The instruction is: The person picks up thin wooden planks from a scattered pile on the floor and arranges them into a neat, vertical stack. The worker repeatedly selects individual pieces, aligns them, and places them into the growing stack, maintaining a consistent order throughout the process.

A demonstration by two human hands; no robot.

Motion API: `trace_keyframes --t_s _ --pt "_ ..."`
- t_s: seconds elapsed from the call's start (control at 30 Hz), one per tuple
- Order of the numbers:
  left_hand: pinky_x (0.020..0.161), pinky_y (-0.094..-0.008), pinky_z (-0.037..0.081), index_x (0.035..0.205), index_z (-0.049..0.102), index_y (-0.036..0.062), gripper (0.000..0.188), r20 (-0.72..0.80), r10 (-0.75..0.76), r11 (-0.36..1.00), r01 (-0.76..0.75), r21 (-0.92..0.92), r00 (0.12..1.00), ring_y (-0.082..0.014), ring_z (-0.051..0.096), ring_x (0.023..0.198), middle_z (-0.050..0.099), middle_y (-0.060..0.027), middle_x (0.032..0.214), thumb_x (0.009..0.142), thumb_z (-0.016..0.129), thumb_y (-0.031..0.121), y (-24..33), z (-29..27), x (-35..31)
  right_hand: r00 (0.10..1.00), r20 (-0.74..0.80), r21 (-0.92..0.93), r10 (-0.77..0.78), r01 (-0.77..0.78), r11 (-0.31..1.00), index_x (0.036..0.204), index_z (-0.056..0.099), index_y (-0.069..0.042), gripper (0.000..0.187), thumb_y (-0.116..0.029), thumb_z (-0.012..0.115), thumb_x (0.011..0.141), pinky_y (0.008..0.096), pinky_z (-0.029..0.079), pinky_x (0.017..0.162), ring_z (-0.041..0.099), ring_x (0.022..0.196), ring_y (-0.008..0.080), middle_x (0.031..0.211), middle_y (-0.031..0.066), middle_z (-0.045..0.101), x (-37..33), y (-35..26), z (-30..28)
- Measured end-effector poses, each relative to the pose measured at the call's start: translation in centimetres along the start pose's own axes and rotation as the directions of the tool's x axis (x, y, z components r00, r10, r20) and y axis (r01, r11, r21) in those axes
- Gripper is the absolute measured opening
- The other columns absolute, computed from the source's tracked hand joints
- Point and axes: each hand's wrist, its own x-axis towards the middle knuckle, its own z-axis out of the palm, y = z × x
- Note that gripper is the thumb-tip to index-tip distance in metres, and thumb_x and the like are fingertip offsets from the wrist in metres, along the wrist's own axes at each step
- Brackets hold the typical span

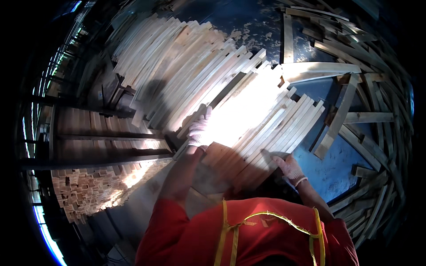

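Observation:
A row of pale wooden strips lies side by side on the work surface in front of me, its middle washed out by bright light. My left hand, in a pale knitted glove, rests along the left side of this row with its fingers stretched forward. At the near right corner, my right hand, gloved too, has its thumb against the outer strips and its fingers bent around the edge, partly hidden. Beyond a dark narrow gap, a longer row of similar wooden strips spreads to the far left.
Loose wooden slats lie in a jumbled heap along the right side, some crossing the blue-grey surface. On the left, dark metal bars run above stacked wood with many cut ends facing me.

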Motion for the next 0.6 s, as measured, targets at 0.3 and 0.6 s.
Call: trace_keyframes --t_s 0.3,0.6 --pt "0.097 -0.0494 0.055 0.165 0.030 0.0229 0.085 -0.173 -0.141 0.951 0.085 -0.296 0.975 -0.0394 0.069 0.113 0.066 -0.0253 0.128 0.091 0.070 0.036 -10.2 -10.9 5.4 0.618 -0.692 0.665 0.374 0.344 0.662 0.157 0.046 -0.005 0.069 -0.040 0.069 0.102 0.0416 0.052 0.099 0.063 0.119 0.0259 0.135 0.0114 0.063 0.2 12.5 -18.9" --pt "0.098 -0.0528 0.053 0.144 0.050 0.0201 0.055 -0.092 -0.299 0.952 0.290 -0.096 0.950 -0.0421 0.063 0.120 0.058 -0.0173 0.130 0.091 0.064 0.023 -20.5 -10.2 11.3 0.888 -0.267 0.511 0.375 -0.199 0.836 0.167 0.027 -0.013 0.078 -0.028 0.067 0.102 0.0289 0.052 0.060 0.063 0.075 0.0136 0.094 0.0040 0.065 -5.2 3.5 -1.0"
